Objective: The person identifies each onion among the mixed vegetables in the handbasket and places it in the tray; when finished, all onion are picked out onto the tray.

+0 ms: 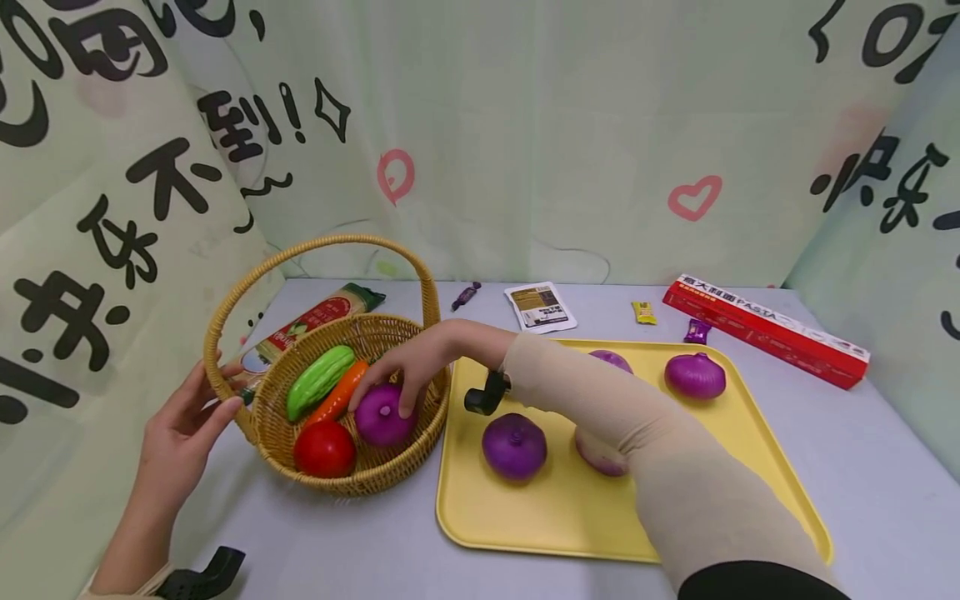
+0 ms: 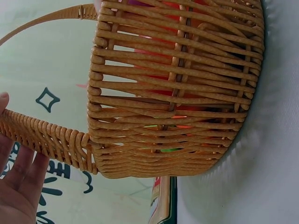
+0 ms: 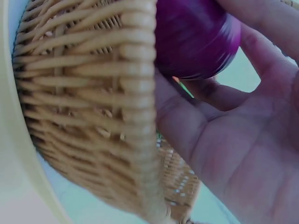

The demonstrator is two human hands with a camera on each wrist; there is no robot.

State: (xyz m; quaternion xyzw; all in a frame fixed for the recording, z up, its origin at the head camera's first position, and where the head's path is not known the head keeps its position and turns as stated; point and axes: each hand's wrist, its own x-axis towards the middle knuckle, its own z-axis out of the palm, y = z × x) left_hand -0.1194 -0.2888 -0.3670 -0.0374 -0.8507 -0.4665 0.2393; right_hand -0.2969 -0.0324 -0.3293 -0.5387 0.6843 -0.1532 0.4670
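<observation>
My left hand (image 1: 180,433) holds the handle (image 2: 46,140) of a wicker basket (image 1: 375,482) at its left base, thumb on one side and fingers on the other. My right hand (image 1: 423,354) reaches over the basket's right rim, fingers and thumb around a purple onion (image 1: 382,423). In the right wrist view this onion (image 3: 196,37) shows at the rim, between the fingers. Beside it in the basket are a red tomato (image 1: 325,449), an orange carrot (image 1: 337,396) and a green ridged vegetable (image 1: 320,382).
A yellow tray (image 1: 555,521) at the right bears several onions, one (image 1: 514,447) near its left side, some partly hidden by my right sleeve. Behind stand a red pasta box (image 1: 765,329), a white pouch (image 1: 542,307) and small candies (image 1: 643,312). A long packet (image 1: 307,325) lies behind the basket.
</observation>
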